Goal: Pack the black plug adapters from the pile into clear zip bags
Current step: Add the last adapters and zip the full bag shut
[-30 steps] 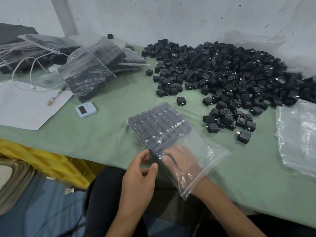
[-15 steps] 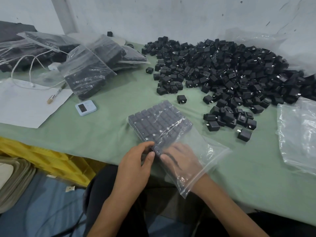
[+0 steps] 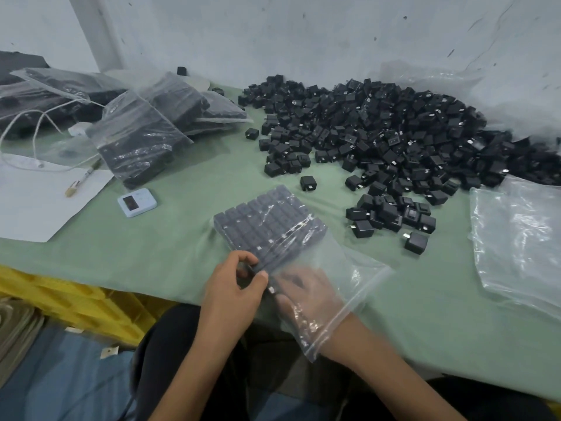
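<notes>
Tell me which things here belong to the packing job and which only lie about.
Job: adapter pile, half-filled bag, packed bags, empty bags, left hand, right hand.
Lying about: timer, paper sheet, brush.

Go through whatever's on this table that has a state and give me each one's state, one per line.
zip bag: mouth open, partly filled
left hand: pinches the zip bag from outside
right hand: inside the zip bag, grip unclear
adapter pile: loose, unpacked
filled bags: packed, lying at the left
empty bags: flat, nothing inside
</notes>
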Action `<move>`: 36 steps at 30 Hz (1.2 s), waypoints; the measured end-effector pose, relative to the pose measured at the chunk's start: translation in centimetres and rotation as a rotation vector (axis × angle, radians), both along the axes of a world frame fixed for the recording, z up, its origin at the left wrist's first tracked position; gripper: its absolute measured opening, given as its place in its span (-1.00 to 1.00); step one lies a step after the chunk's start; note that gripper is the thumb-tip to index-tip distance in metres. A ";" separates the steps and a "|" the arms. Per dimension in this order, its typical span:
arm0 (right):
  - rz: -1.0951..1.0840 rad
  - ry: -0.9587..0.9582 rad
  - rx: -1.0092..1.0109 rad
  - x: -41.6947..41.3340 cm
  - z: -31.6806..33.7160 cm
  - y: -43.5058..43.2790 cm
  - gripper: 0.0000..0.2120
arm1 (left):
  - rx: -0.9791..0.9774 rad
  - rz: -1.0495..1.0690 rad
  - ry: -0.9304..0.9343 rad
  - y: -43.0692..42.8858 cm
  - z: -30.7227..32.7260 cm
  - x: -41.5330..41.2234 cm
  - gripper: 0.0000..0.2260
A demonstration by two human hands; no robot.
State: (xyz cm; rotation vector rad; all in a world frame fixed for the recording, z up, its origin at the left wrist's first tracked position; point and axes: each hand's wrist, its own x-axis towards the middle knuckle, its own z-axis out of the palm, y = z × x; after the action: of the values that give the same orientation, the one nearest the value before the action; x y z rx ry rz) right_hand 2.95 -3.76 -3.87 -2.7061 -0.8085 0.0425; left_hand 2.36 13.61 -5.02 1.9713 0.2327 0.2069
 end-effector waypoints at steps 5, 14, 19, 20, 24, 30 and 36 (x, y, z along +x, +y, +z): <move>0.149 0.240 0.175 -4.0 3.6 -7.5 -0.72 | 0.008 -0.010 -0.013 0.2 -0.8 0.3 -0.80; -0.331 -0.031 0.114 9.5 7.3 -13.1 -0.74 | 0.002 -0.018 -0.028 0.4 -1.2 0.4 -0.78; -0.331 0.137 -0.167 13.1 3.8 -12.8 -0.58 | -0.012 -0.023 -0.053 0.3 -1.1 0.5 -0.74; -0.330 0.134 -0.161 12.8 3.8 -12.9 -0.62 | -0.013 -0.025 -0.056 0.3 -1.1 0.5 -0.75; -0.460 0.080 0.184 9.2 5.0 -14.5 -0.77 | -0.014 -0.029 -0.052 0.3 -1.1 0.4 -0.81; -0.488 0.225 0.734 -2.1 6.7 -16.5 -0.80 | 0.010 -0.033 -0.055 0.2 -0.9 0.4 -0.83; -0.339 0.560 0.816 -9.0 4.1 -12.7 -0.61 | 0.024 -0.033 -0.049 0.1 -0.7 0.2 -0.83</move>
State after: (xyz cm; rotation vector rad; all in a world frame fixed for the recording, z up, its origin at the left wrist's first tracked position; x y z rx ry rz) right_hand -6.00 -16.46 0.20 -1.8673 -0.1290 0.3039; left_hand 2.59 13.75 -5.74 1.9897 0.1670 0.2371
